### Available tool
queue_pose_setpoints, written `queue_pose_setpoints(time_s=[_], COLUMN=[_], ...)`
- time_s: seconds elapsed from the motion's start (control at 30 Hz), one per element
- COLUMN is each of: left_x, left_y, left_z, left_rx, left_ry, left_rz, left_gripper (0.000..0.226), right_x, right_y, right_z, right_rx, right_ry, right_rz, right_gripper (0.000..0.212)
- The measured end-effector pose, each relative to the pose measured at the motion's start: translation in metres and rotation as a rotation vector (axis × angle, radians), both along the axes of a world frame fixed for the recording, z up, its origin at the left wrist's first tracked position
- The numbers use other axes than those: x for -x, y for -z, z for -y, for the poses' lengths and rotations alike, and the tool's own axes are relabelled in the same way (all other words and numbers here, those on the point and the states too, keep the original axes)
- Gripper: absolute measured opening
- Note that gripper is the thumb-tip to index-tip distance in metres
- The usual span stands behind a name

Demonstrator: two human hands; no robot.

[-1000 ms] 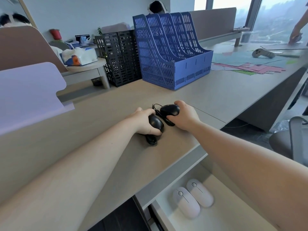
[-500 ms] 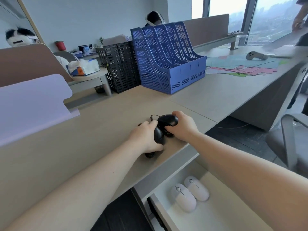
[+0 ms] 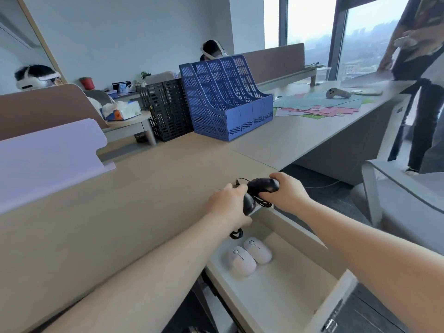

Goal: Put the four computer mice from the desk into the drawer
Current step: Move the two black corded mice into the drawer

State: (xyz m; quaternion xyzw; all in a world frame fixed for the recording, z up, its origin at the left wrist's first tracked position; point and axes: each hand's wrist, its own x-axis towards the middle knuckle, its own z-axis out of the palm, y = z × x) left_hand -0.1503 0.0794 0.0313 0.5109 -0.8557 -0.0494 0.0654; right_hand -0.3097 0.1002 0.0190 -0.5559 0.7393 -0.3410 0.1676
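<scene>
I observed two bare forearms entering from the lower edge of the view, each ending in an uncovered hand: the left hand (image 3: 229,204) and the right hand (image 3: 287,194). No sleeve reached the visible length of either arm. I saw no glove, watch, ring or strap on either hand or wrist. The arms were smooth and unmarked. The upper arms lay outside the view.
</scene>
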Motion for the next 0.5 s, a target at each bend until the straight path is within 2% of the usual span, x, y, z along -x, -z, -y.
queue_pose_setpoints(time_s=[0.07, 0.27, 0.37, 0.5], left_x=[0.012, 0.029, 0.034, 0.035], left_y=[0.006, 0.027, 0.047, 0.084], left_z=[-0.018, -0.058, -0.074, -0.091], left_rx=[0.015, -0.026, -0.08, -0.181], left_ry=[0.024, 0.023, 0.011, -0.015], left_rz=[0.049, 0.099, 0.135, 0.202], left_gripper=[0.057, 0.054, 0.052, 0.054], right_x=[0.008, 0.018, 0.018, 0.02], right_y=[0.005, 0.03, 0.052, 0.085], right_z=[-0.018, -0.055, -0.068, -0.077], right_rx=[-0.009, -0.063, -0.119, -0.222], right_ry=[0.003, 0.014, 0.001, -0.049], right_rz=[-0.003, 0.007, -0.008, -0.066], right_gripper=[0.039, 0.037, 0.042, 0.037])
